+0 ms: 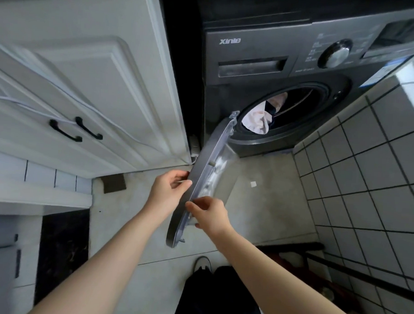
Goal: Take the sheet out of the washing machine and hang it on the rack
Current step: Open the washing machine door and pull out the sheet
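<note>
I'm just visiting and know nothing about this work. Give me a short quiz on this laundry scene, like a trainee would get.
1. True or false: the washing machine door is shut.
2. Where is the pale sheet? A. in the drum B. on a rack C. in a basket
3. Fill in: the left hand and the right hand both hold the ____.
Key: 1 false; 2 A; 3 door.
</note>
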A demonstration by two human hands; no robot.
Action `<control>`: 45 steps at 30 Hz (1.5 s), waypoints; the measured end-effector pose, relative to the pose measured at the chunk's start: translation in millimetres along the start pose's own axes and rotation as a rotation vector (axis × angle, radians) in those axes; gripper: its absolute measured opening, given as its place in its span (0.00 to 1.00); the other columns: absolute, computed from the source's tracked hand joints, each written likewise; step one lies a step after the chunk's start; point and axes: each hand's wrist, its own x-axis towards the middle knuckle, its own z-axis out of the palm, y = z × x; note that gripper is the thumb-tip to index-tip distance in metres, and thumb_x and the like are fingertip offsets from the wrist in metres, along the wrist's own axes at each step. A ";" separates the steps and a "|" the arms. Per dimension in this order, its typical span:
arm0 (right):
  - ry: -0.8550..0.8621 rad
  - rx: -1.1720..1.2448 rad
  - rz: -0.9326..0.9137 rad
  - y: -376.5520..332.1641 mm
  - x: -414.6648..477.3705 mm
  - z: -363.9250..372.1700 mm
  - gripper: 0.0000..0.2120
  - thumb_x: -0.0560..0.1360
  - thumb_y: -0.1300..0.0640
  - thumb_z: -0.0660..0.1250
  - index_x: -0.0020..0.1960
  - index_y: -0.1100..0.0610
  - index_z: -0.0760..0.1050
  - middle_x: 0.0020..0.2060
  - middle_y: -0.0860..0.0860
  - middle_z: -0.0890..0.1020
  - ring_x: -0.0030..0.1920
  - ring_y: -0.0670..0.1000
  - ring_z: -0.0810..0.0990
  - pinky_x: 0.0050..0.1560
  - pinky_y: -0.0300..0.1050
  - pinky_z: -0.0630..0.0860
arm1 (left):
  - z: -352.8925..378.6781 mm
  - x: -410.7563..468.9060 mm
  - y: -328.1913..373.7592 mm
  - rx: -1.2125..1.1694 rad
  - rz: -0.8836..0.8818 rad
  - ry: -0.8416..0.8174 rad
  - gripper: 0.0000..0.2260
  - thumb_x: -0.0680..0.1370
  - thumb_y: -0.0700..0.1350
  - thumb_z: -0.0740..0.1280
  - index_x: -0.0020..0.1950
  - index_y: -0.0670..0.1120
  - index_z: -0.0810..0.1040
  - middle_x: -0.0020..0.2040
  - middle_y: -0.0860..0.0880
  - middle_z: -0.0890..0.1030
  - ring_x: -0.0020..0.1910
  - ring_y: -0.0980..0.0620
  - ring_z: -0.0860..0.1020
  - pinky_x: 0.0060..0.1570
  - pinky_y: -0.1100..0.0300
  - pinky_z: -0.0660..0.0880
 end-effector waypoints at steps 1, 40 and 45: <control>-0.010 -0.006 -0.004 0.5 0.8 -2.3 0.12 0.74 0.51 0.70 0.55 0.54 0.79 0.47 0.49 0.83 0.48 0.48 0.81 0.53 0.51 0.80 | -0.2 0.5 -0.5 0.020 0.007 0.013 0.08 0.75 0.37 0.70 0.51 0.48 0.78 0.47 0.52 0.81 0.46 0.58 0.79 0.49 0.70 0.73; 0.255 -0.538 -0.334 26.5 294.1 -319.8 0.16 0.73 0.59 0.66 0.60 0.60 0.73 0.53 0.54 0.79 0.55 0.58 0.78 0.51 0.44 0.73 | 291.4 209.7 44.5 0.955 0.193 -0.210 0.20 0.80 0.52 0.62 0.69 0.44 0.68 0.69 0.45 0.68 0.70 0.44 0.64 0.64 0.50 0.65; 0.223 -0.652 -0.409 25.4 367.9 -310.5 0.23 0.74 0.56 0.67 0.67 0.59 0.68 0.60 0.58 0.75 0.59 0.60 0.75 0.58 0.51 0.73 | 314.3 288.5 29.2 1.262 0.327 -0.166 0.28 0.77 0.46 0.65 0.74 0.43 0.58 0.77 0.46 0.55 0.76 0.42 0.49 0.71 0.48 0.58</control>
